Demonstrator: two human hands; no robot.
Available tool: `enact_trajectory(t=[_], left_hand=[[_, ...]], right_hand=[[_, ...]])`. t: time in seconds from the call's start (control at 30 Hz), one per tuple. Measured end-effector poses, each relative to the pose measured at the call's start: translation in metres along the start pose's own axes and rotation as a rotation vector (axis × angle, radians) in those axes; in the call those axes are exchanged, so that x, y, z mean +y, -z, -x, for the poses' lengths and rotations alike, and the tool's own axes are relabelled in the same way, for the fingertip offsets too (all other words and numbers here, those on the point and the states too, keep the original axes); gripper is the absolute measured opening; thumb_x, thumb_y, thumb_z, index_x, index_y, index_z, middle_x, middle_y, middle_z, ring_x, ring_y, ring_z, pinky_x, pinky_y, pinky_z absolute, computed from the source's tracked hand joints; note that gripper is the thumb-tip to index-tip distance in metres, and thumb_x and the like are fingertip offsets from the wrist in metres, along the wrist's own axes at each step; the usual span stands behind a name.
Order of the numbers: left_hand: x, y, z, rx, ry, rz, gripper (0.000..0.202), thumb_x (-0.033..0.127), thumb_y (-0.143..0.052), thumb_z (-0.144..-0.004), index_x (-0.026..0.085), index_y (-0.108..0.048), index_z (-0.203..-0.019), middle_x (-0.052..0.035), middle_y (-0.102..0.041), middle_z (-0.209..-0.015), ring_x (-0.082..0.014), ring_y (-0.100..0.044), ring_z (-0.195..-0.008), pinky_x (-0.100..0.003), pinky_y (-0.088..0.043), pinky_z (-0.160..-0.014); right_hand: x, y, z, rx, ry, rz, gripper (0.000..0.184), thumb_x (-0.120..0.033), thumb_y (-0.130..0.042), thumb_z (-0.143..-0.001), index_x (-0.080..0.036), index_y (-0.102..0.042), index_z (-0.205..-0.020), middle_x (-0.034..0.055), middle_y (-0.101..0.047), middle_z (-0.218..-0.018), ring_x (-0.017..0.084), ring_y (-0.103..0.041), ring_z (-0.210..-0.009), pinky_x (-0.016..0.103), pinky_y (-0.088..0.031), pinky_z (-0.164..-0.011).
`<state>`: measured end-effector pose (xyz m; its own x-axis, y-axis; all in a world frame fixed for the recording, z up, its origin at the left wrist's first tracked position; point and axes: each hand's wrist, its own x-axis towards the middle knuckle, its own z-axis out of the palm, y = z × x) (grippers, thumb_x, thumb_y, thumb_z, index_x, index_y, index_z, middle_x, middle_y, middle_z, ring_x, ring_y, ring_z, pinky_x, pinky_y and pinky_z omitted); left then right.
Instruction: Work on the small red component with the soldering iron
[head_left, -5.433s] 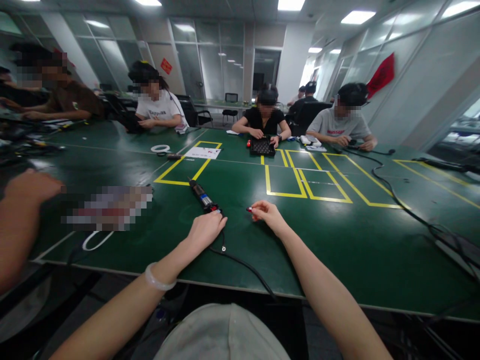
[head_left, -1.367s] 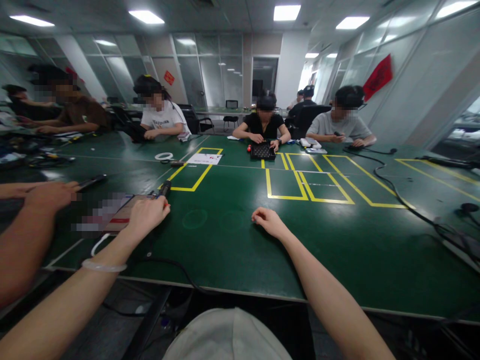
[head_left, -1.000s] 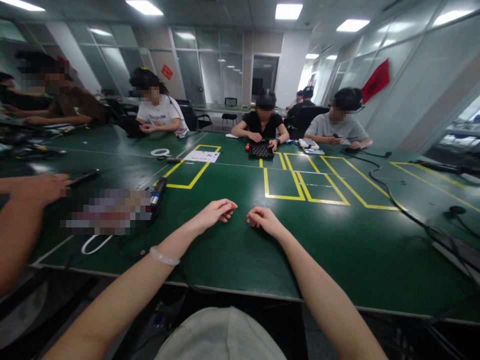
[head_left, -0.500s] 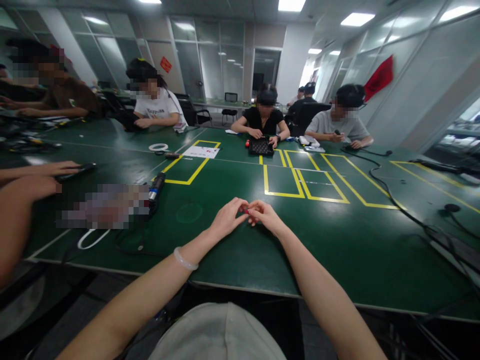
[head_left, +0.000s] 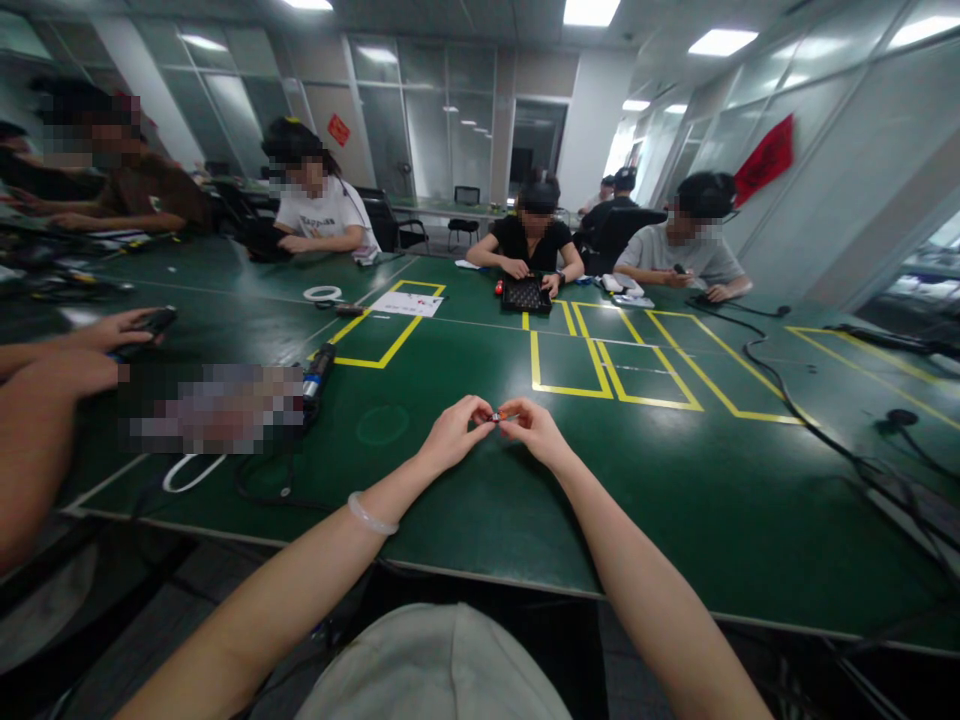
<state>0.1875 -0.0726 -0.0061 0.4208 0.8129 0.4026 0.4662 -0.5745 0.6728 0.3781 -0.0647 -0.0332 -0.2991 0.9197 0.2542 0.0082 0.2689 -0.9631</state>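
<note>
My left hand point(head_left: 454, 432) and my right hand point(head_left: 533, 431) meet fingertip to fingertip, low over the green table point(head_left: 480, 510). Between them they pinch a tiny object point(head_left: 496, 418), dark with a pale glint. It is too small to name, and the fingers hide most of it. Thumb and forefinger are closed on it on both sides. A clear bangle point(head_left: 370, 515) circles my left wrist.
Yellow tape outlines point(head_left: 571, 392) mark the table ahead. A dark cylindrical device point(head_left: 318, 372) and a white strap point(head_left: 187, 474) lie to the left. Black cables point(head_left: 780, 395) run along the right. Across the table, a person handles a black tray point(head_left: 526, 294).
My fingers have shifted around the tiny object, which showed red before and now shows a pale glint. The neighbour's hand at left has lifted a dark device.
</note>
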Motion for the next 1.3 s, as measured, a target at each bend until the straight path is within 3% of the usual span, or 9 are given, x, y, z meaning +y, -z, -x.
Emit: enact_trajectory(t=[0.27, 0.47, 0.8, 1.03, 1.17, 1.3], left_hand=[[0.003, 0.002, 0.0, -0.023, 0.085, -0.03, 0.019, 0.037, -0.055, -0.084, 0.019, -0.059, -0.092, -0.0016, -0.062, -0.085, -0.0144, -0.057, -0.074, -0.026, -0.042, -0.068], [0.004, 0.002, 0.0, -0.092, 0.133, -0.132, 0.024, 0.034, -0.044, -0.087, 0.019, -0.058, -0.075, 0.0003, -0.059, -0.073, -0.0142, -0.051, -0.067, -0.025, -0.035, -0.061], [-0.008, 0.0, -0.001, -0.159, 0.205, 0.04, 0.024, 0.034, -0.045, -0.08, 0.017, -0.056, -0.066, 0.0029, -0.052, -0.061, -0.012, -0.044, -0.059, -0.024, -0.03, -0.057], [-0.006, -0.001, -0.002, -0.16, 0.218, -0.01, 0.024, 0.033, -0.046, -0.079, 0.017, -0.055, -0.064, 0.0032, -0.05, -0.057, -0.0124, -0.045, -0.059, -0.024, -0.03, -0.056], [0.0, 0.002, 0.0, -0.184, 0.23, -0.101, 0.025, 0.034, -0.045, -0.082, 0.018, -0.058, -0.068, 0.0021, -0.054, -0.062, -0.0135, -0.049, -0.061, -0.024, -0.032, -0.058], [0.004, 0.017, 0.007, -0.207, 0.211, -0.226, 0.028, 0.042, -0.045, -0.086, 0.021, -0.063, -0.084, -0.0014, -0.063, -0.079, -0.0164, -0.055, -0.071, -0.026, -0.038, -0.064]], right_hand=[[-0.001, 0.001, 0.0, 0.019, 0.028, 0.062, 0.028, -0.034, -0.067, -0.074, -0.018, -0.055, -0.094, 0.0024, -0.062, -0.086, 0.011, -0.058, -0.064, 0.026, -0.048, -0.063], [-0.006, 0.002, 0.002, 0.01, 0.082, 0.221, 0.024, -0.031, -0.063, -0.077, -0.018, -0.056, -0.096, 0.0023, -0.064, -0.087, 0.01, -0.054, -0.063, 0.024, -0.044, -0.06], [-0.016, -0.001, 0.007, -0.063, 0.168, 0.408, 0.018, -0.023, -0.057, -0.081, -0.02, -0.058, -0.099, 0.0026, -0.066, -0.092, 0.013, -0.058, -0.072, 0.026, -0.046, -0.07], [-0.019, -0.002, 0.008, -0.087, 0.156, 0.465, 0.018, -0.021, -0.055, -0.08, -0.02, -0.058, -0.098, 0.0019, -0.066, -0.089, 0.012, -0.056, -0.069, 0.026, -0.045, -0.069], [-0.015, -0.001, 0.007, -0.068, 0.149, 0.465, 0.018, -0.019, -0.054, -0.079, -0.02, -0.057, -0.097, 0.0008, -0.066, -0.086, 0.012, -0.055, -0.066, 0.024, -0.044, -0.066], [-0.013, 0.001, 0.007, -0.029, 0.127, 0.442, 0.017, -0.02, -0.055, -0.078, -0.019, -0.057, -0.095, 0.001, -0.066, -0.087, 0.011, -0.055, -0.066, 0.024, -0.043, -0.065]])
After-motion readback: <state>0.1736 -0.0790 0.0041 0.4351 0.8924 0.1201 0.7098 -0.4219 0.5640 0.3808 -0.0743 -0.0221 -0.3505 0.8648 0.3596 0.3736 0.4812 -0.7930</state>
